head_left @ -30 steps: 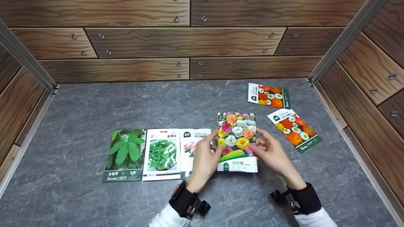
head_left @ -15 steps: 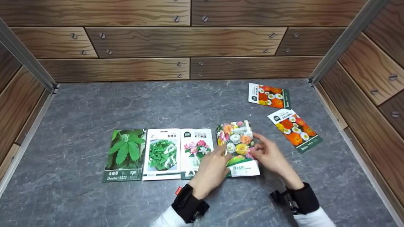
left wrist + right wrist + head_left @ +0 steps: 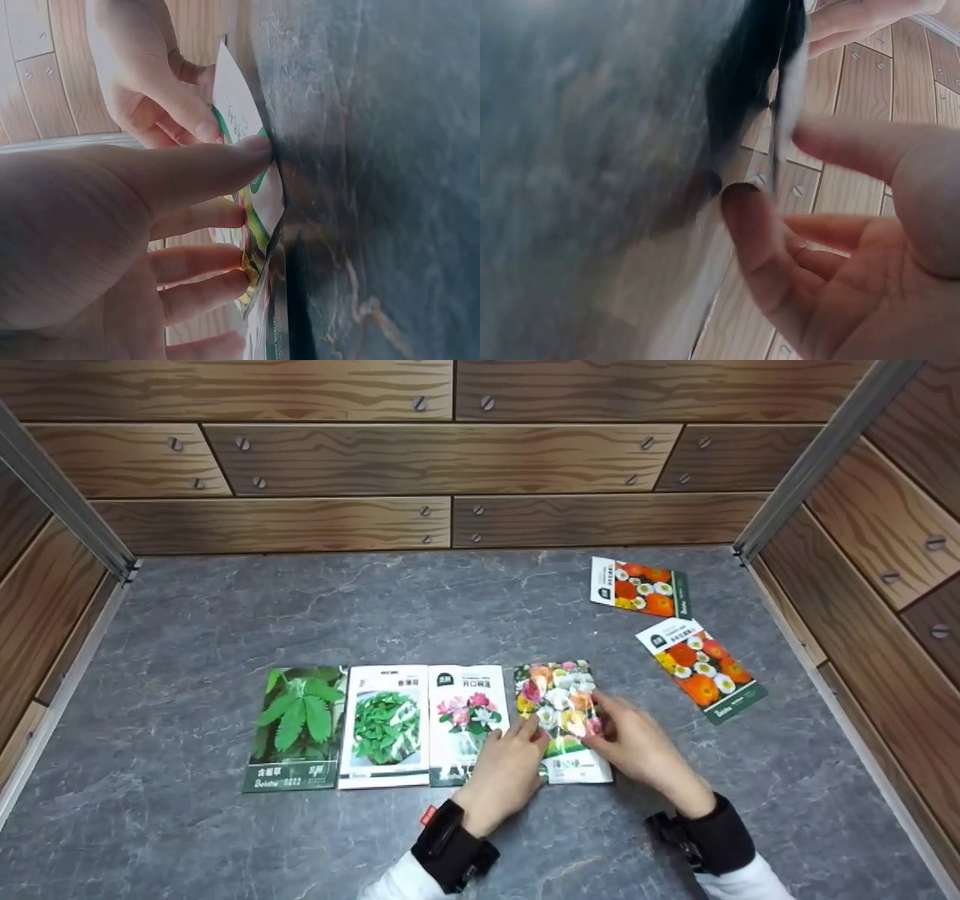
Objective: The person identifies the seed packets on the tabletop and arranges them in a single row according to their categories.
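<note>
A seed packet with multicoloured flowers (image 3: 559,694) lies at the right end of a row, its right part slightly off the table. The left hand (image 3: 504,769) rests on its left side with nearly straight fingers; in the left wrist view the thumb (image 3: 225,169) touches its lower white band. On its right edge, the right hand (image 3: 637,746) pinches the packet between thumb and fingers. In the right wrist view the packet (image 3: 787,97) shows edge-on and blurred. Just left lies a pink-flower packet (image 3: 457,697), partly covered by the left hand.
Further left in the row are a white packet with green leaves (image 3: 386,727) and a dark green leaf packet (image 3: 296,720). Two orange-flower packets, one farther back (image 3: 641,589) and one nearer (image 3: 701,671), lie at the right. Wood-patterned walls (image 3: 450,461) surround the grey table (image 3: 300,607).
The multicoloured flower packet has come down and toward the person, into line with the row. The left hand has shifted from gripping its left edge to resting on its face.
</note>
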Demonstrator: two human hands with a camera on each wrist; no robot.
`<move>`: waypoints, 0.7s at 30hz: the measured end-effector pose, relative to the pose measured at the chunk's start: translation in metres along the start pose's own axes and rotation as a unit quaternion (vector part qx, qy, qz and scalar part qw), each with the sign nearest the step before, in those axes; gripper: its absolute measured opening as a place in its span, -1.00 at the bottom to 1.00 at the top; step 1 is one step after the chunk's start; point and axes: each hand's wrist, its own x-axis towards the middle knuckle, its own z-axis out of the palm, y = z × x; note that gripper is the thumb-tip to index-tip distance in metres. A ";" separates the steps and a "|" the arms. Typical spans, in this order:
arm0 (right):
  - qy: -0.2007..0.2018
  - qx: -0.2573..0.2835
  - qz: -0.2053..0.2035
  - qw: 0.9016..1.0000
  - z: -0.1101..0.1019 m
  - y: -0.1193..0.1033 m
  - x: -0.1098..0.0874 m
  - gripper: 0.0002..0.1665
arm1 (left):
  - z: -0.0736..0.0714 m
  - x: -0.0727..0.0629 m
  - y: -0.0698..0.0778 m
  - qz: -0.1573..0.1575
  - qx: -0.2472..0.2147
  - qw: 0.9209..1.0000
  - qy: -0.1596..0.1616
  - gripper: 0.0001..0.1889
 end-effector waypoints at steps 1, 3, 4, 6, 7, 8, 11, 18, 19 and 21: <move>-0.002 -0.012 -0.006 1.000 0.000 0.000 -0.001 -0.18 | 0.000 0.000 0.000 -0.002 0.001 1.000 -0.002 -0.41; -0.007 -0.037 -0.014 0.999 0.001 0.000 -0.004 -0.15 | -0.001 0.000 0.002 -0.008 0.000 1.000 -0.008 -0.40; -0.007 -0.049 -0.018 0.999 0.001 0.000 -0.005 -0.15 | -0.002 0.000 0.002 -0.012 0.000 1.000 -0.012 -0.39; -0.012 -0.067 -0.024 0.997 0.001 0.000 -0.007 -0.15 | -0.002 0.000 0.003 -0.017 -0.004 1.000 -0.015 -0.39; -0.016 -0.075 -0.029 0.997 0.000 -0.001 -0.007 -0.15 | -0.002 0.000 0.003 -0.019 -0.005 1.000 -0.016 -0.40; -0.022 -0.082 -0.032 0.996 0.000 -0.001 -0.008 -0.15 | -0.002 0.000 0.003 -0.020 -0.006 1.000 -0.018 -0.40; -0.041 -0.091 -0.041 0.994 -0.001 -0.002 -0.010 -0.14 | -0.002 0.000 0.003 -0.021 -0.006 1.000 -0.020 -0.40; -0.060 -0.098 -0.046 0.992 -0.001 -0.002 -0.013 -0.13 | 0.000 -0.001 0.002 -0.019 -0.004 1.000 -0.015 -0.43; -0.060 -0.099 -0.046 0.992 0.000 -0.002 -0.013 -0.13 | 0.000 -0.001 0.002 -0.020 -0.005 1.000 -0.018 -0.42; -0.062 -0.098 -0.046 0.992 0.000 -0.002 -0.014 -0.13 | -0.001 -0.001 0.002 -0.022 -0.007 0.999 -0.023 -0.41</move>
